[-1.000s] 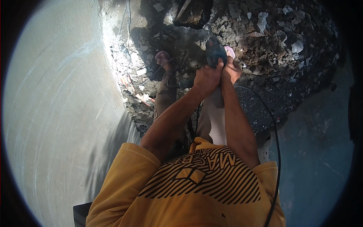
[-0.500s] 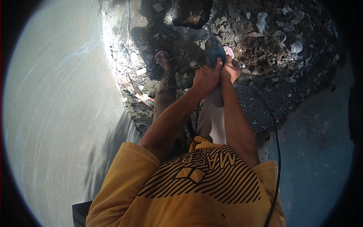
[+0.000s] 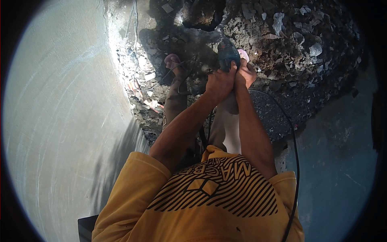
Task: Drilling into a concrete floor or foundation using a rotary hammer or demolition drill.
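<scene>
Both my hands are closed around the rear of a dark teal power tool (image 3: pixel 228 54), shaped like a hammer drill. My left hand (image 3: pixel 219 85) wraps it from the left, thumb along the body. Against it, my right hand (image 3: pixel 245 74) grips the right side. The tool's front points away from me at broken, rubble-covered ground (image 3: pixel 262 52), just short of a dark hole (image 3: pixel 205 20). I cannot make out its bit or tip clearly. Much of the handle is hidden by my fingers.
A black cable (image 3: pixel 295 153) curves along my right side. At left rises a pale wall (image 3: pixel 60 113); a bluish smooth surface (image 3: pixel 334 161) lies at right. Thin wires (image 3: pixel 136 32) and debris line the wall's foot. My feet in pink footwear (image 3: pixel 172 60) stand among chips.
</scene>
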Tool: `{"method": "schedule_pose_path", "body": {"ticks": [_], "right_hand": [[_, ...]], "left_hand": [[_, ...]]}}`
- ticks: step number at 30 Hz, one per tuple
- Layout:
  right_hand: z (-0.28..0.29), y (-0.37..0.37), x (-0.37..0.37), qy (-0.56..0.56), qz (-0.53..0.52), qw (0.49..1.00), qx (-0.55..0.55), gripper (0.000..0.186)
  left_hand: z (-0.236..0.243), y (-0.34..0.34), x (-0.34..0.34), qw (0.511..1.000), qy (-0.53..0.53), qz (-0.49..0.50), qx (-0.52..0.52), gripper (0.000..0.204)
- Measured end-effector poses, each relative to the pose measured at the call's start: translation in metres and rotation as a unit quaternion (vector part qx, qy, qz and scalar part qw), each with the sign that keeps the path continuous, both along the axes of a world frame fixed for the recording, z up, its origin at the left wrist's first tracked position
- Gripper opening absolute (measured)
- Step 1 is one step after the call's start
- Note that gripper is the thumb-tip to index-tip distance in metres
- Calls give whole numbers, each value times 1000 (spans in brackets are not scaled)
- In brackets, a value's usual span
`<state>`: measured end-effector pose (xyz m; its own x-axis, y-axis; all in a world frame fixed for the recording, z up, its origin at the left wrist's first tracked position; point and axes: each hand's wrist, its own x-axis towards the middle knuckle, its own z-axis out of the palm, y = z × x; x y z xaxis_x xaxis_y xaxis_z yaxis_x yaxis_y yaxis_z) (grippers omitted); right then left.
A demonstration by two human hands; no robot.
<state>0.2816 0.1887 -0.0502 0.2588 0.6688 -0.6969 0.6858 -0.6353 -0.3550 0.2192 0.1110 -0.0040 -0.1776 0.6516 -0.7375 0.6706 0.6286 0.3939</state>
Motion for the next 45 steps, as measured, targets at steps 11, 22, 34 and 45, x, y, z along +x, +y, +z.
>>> {"method": "schedule_pose_path", "body": {"ticks": [11,22,34,45], "right_hand": [[0,9,-1,-13,17,999,-33,36],[-2,-17,-30,-6,151,988,-37,47],[-28,-17,-42,218,-171,905,-323,65],[18,-49,6,342,-187,882,-267,71]], "left_hand": [[-1,6,0,1000,-5,26,-8,61],[-7,-29,-23,992,-23,121,28,79],[-10,-58,-72,988,-94,124,19,82],[5,-98,-11,989,-25,111,99,88]]}}
